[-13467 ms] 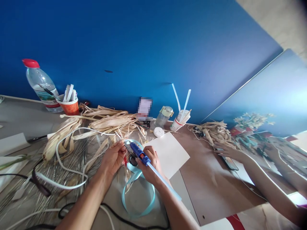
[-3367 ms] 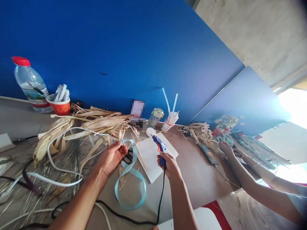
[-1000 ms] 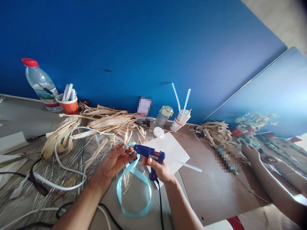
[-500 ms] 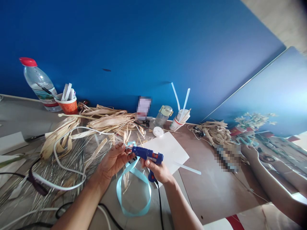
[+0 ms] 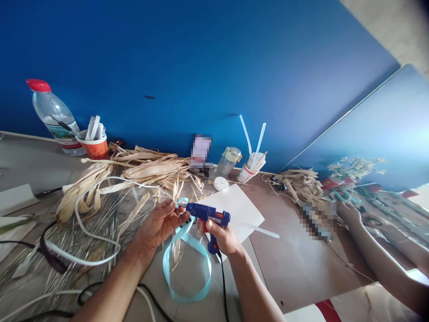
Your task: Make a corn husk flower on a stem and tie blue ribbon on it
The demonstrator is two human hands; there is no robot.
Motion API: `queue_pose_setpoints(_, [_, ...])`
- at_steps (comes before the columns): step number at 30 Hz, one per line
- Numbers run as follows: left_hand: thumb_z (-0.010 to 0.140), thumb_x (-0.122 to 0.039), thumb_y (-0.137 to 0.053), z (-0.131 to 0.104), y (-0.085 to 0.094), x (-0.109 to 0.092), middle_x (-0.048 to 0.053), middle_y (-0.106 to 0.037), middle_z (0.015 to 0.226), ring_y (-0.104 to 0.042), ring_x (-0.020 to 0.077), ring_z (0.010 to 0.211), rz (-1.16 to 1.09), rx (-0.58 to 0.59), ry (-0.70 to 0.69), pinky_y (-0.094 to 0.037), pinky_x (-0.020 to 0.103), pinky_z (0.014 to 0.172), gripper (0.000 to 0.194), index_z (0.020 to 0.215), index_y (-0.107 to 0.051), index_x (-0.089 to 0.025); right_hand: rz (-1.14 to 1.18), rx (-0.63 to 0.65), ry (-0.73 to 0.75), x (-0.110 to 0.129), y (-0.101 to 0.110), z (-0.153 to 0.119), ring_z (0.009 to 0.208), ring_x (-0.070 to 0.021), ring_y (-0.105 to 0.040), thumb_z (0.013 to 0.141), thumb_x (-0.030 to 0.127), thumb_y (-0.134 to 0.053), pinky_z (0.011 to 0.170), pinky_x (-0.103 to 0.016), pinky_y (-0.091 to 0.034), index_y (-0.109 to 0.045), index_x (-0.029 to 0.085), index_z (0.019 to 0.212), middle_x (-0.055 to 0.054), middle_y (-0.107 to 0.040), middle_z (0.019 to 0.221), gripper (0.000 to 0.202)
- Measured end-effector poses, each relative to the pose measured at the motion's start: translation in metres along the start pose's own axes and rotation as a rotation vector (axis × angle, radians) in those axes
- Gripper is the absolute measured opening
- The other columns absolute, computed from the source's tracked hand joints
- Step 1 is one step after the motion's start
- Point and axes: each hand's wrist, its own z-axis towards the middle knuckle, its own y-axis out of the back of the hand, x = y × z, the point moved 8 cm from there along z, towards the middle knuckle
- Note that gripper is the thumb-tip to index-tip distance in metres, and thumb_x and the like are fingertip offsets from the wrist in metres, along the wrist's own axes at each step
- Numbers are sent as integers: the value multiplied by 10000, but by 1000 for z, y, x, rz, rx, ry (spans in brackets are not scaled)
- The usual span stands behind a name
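Note:
My right hand (image 5: pixel 221 237) is wrapped round the handle of a blue glue gun (image 5: pixel 208 213), whose nozzle points left at the fingertips of my left hand (image 5: pixel 164 220). Those fingers are pinched on the end of a light blue ribbon (image 5: pixel 208 264), close to the nozzle. The ribbon hangs below in a wide loop. Pale dried husk pieces (image 5: pixel 177 190) stick up just behind my left fingertips; whether they are held too is hidden. A black cord runs down from the gun.
Dried husks (image 5: pixel 157 170), wires (image 5: pixel 110 228) and a white cable (image 5: pixel 78 214) lie left. Behind stand a bottle (image 5: pixel 53 112), an orange cup (image 5: pixel 95 147), a jar (image 5: pixel 228 162) and a cup of glue sticks (image 5: pixel 248 172). Another person's hands (image 5: pixel 350 217) are at far right.
The glue gun and my right hand have shifted slightly to the right, and the nozzle shows more clearly. My left hand has stayed almost still on the ribbon.

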Motion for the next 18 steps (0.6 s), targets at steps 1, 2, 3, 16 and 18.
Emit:
queue_pose_setpoints(1, [642, -170, -801, 0, -1, 0, 24, -682, 657, -651, 155, 659, -6, 12, 7, -581, 303, 692, 148, 648, -654, -154, 8, -7, 1, 0, 1, 1, 620, -153, -459, 793, 678, -500, 590, -284, -355, -579, 169, 635, -30, -513, 645, 539])
queue_pose_setpoints(2, [639, -175, -805, 0, -1, 1, 27, -685, 665, -651, 155, 672, -12, 22, 14, -579, 301, 703, 149, 648, -658, -158, 18, -13, 0, -1, 1, 1, 619, -153, -460, 795, 676, -497, 586, -282, -355, -582, 169, 637, -31, -515, 645, 539])
queue_pose_setpoints(3, [637, -178, -808, 0, -2, 1, 29, -688, 671, -650, 156, 683, -15, 31, 20, -578, 301, 713, 147, 650, -663, -161, 27, -15, -4, -2, 1, 2, 619, -152, -461, 799, 672, -495, 583, -281, -355, -584, 168, 641, -32, -519, 648, 535])
queue_pose_setpoints(16, [706, -113, -736, 2, 4, -1, 54, -718, 725, -673, 169, 683, -43, -13, -14, -591, 315, 669, 85, 678, -657, -132, 87, 22, -6, -4, -6, 1, 609, -157, -463, 793, 662, -516, 602, -295, -352, -577, 177, 630, -33, -531, 634, 515])
queue_pose_setpoints(18, [699, -104, -738, 1, 3, -2, 49, -708, 698, -669, 165, 667, -48, -31, -16, -594, 313, 665, 88, 668, -660, -130, 83, 4, -3, -3, -3, 0, 608, -160, -454, 788, 678, -507, 599, -297, -345, -577, 180, 617, -37, -525, 632, 532])
